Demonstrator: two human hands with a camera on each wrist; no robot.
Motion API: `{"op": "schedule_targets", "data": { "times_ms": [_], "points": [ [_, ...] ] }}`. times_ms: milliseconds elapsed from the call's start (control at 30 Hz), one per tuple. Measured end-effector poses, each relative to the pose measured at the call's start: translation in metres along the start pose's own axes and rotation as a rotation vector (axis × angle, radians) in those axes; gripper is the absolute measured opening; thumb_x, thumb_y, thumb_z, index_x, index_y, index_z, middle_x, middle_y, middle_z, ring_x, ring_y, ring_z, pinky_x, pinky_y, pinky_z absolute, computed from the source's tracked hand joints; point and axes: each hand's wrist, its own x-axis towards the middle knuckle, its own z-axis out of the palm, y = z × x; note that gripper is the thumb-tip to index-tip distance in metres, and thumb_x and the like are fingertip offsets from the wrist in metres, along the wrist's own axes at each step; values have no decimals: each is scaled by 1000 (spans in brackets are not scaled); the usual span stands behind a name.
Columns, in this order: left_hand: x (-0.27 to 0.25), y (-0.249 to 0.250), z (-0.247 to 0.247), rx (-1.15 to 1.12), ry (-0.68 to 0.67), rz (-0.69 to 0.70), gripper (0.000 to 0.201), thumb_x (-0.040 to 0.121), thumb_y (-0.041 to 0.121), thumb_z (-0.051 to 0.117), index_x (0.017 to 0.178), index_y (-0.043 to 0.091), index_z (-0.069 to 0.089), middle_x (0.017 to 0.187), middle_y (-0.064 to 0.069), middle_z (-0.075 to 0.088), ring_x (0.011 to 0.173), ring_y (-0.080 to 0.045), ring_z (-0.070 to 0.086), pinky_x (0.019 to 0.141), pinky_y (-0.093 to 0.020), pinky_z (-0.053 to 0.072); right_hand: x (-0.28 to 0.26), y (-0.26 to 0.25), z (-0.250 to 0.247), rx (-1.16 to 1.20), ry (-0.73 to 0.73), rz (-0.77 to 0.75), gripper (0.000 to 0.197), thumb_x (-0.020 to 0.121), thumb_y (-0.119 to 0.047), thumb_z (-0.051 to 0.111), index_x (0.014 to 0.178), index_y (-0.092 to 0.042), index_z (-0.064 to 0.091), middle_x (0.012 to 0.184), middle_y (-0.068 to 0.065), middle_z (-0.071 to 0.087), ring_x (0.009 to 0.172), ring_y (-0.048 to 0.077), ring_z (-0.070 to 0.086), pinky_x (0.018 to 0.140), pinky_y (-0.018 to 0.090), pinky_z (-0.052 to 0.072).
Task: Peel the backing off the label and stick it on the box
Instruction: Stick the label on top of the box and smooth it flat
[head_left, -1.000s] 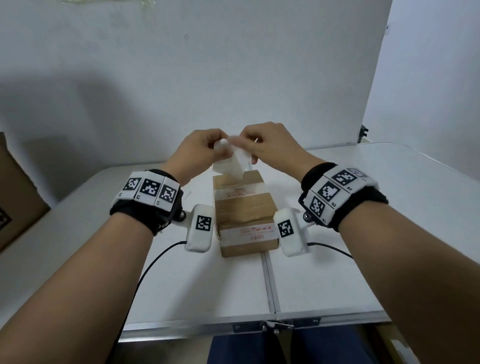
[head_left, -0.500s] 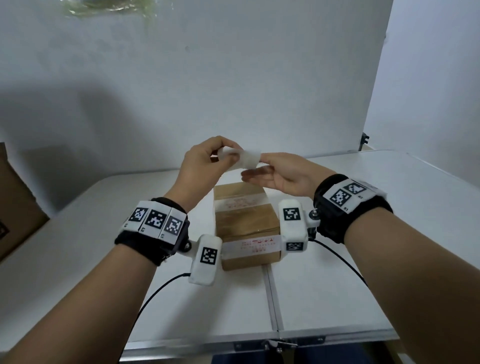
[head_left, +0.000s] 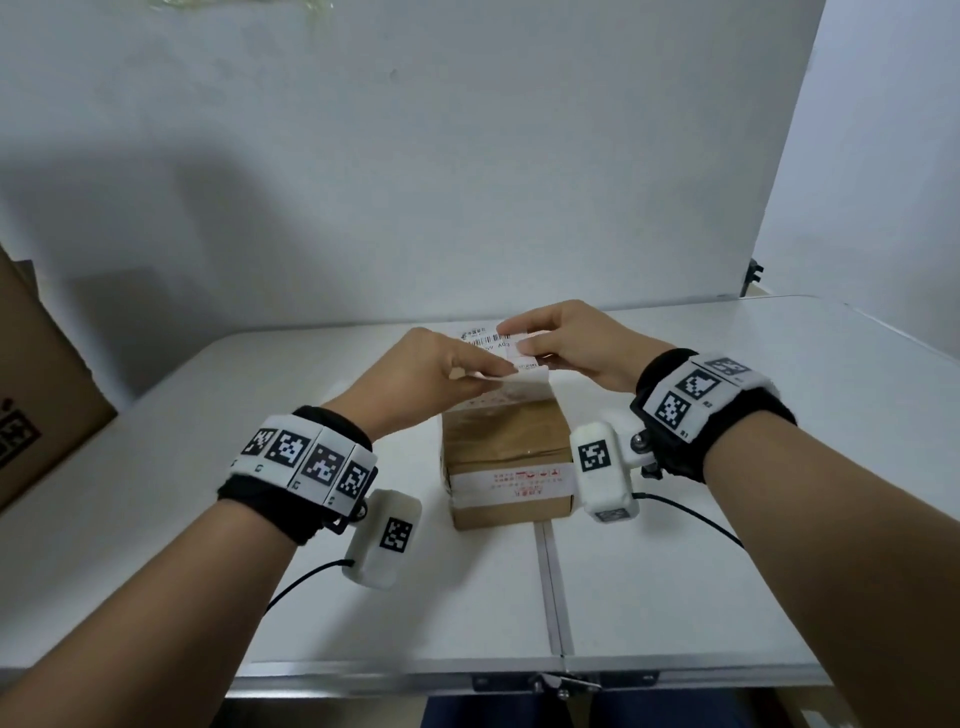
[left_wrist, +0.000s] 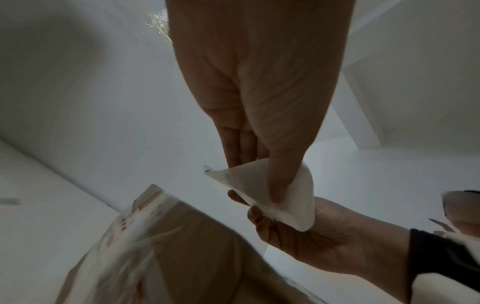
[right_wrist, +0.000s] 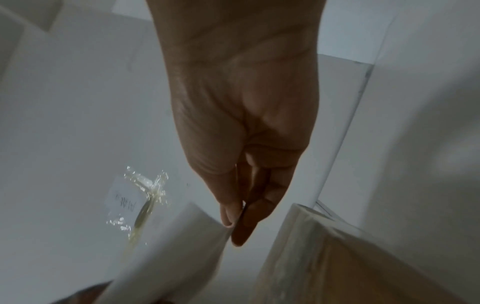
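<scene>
Both hands have dropped closer to the box (head_left: 506, 447); left hand (head_left: 421, 379) and right hand (head_left: 571, 343) fingers each pinch the label (head_left: 485, 338), printed side up

Left hand (head_left: 431, 366), right hand (head_left: 566, 340) raised close together, fingers (right_wrist: 228, 214) apparently pinching.

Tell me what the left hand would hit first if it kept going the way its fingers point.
Probably the right hand: the left hand points across the shared white label sheet; depth is unclear.
</scene>
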Motion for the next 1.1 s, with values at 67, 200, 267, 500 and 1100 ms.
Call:
{"op": "schedule_targets", "data": {
  "times_ms": [67, 200, 267, 500, 1100],
  "points": [
    [-2, -1, 4, 43, -8, 12, 23, 82, 21, 71, 104, 24, 74, 102, 7, 75, 91, -4, 68, 82, -20, 50, 1, 4, 1, -107, 9, -37, 31, 89, 0, 62, 117, -9, 71, 117, 8, 70, 79, 12, 62, 74, 18, 57],
    [-6, -1, 12, 93, -9, 22, 24, 83, 20, 70, 106, 25, 74, 101, 4, 76, 88, -14, 70, 77, -33, 53, 0, 12, 5, -262, 55, -101, 29, 87, -10, 68, 115, -15, 72, 113, -6, 69, 87, 7, 62, 79, 15, 47],
    [-8, 0, 14, 108, -22, -7, 24, 83, 20, 70, 106, 26, 73, 103, 3, 75, 90, -17, 69, 77, -35, 53, 1, 16, 5, -308, 70, -114, 29, 85, -13, 70, 114, -18, 73, 110, -6, 70, 89, 6, 62, 87, 20, 45],
    [-11, 4, 19, 133, -107, -95, 27, 87, 17, 64, 110, 29, 71, 109, -3, 72, 94, -24, 65, 74, -31, 50, 3, 25, 5, -327, 96, -85, 30, 87, -9, 67, 116, -17, 71, 78, -13, 64, 67, 2, 59, 58, 5, 43],
    [-14, 0, 21, 128, -121, -152, 27, 91, 24, 59, 117, 29, 67, 114, -2, 71, 99, -20, 64, 78, -28, 49, 12, 29, 10, -335, 73, -101, 35, 87, -11, 69, 122, -16, 69, 84, -12, 61, 66, 0, 60, 52, 2, 44]
  ]
}}
